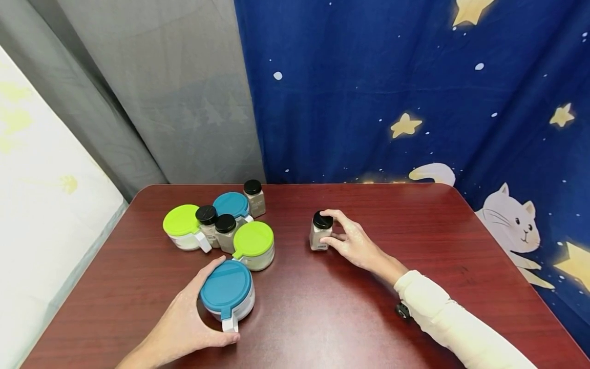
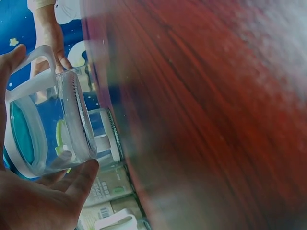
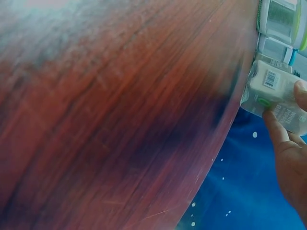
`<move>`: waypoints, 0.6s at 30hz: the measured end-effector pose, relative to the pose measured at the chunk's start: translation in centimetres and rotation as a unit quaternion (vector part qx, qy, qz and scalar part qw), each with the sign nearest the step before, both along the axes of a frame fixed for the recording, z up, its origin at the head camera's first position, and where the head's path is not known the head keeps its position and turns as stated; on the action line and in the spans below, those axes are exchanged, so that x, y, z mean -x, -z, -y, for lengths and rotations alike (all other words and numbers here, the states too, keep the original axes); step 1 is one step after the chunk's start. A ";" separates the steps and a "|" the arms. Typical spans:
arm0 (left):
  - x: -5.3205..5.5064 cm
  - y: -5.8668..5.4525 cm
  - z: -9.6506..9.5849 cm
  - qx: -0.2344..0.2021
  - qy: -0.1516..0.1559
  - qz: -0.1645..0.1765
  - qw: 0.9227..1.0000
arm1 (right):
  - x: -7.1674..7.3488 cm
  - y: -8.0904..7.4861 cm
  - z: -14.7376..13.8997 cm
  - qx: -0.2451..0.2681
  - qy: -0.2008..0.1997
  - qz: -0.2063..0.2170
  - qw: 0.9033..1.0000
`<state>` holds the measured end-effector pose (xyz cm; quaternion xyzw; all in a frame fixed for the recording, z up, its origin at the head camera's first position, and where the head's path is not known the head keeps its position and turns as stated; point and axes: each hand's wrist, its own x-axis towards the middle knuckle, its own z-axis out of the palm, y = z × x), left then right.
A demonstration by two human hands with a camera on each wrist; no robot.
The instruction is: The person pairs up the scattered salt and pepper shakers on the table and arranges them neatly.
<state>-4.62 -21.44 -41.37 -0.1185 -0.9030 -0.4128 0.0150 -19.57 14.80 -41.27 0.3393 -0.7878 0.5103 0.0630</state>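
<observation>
My left hand [image 1: 182, 320] grips a clear jar with a blue lid [image 1: 227, 285] and a white handle at the front left. Its thumb is by the handle and its fingers are round the far side; the left wrist view shows the jar's clear body [image 2: 50, 124]. My right hand [image 1: 352, 243] holds a small black-capped spice bottle [image 1: 319, 238] near mid-table, between thumb and fingers. A barcode and printed label on that spice bottle [image 3: 273, 88] face the right wrist camera. Just behind the left hand's jar stands a jar with a green lid [image 1: 254, 240].
Left of centre cluster another green-lidded jar [image 1: 182, 220], another blue-lidded jar [image 1: 232, 204] and three black-capped bottles, one [image 1: 255, 199] at the back. They stand on a reddish-brown wooden table [image 1: 295, 302]. Grey and blue curtains [image 1: 332, 102] hang behind its far edge.
</observation>
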 end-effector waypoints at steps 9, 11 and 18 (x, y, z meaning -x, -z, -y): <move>-0.2 -0.5 -1.1 -0.004 -0.001 0.004 1.000 | 0.6 0.8 -0.8 -0.003 -0.012 0.004 1.000; -0.2 -0.6 -1.4 -0.005 0.001 0.002 1.000 | 0.5 0.8 -1.0 -0.005 -0.013 0.004 1.000; 0.0 -0.9 -2.3 -0.008 0.002 0.001 1.000 | 0.5 0.8 -1.4 -0.015 -0.007 0.001 1.000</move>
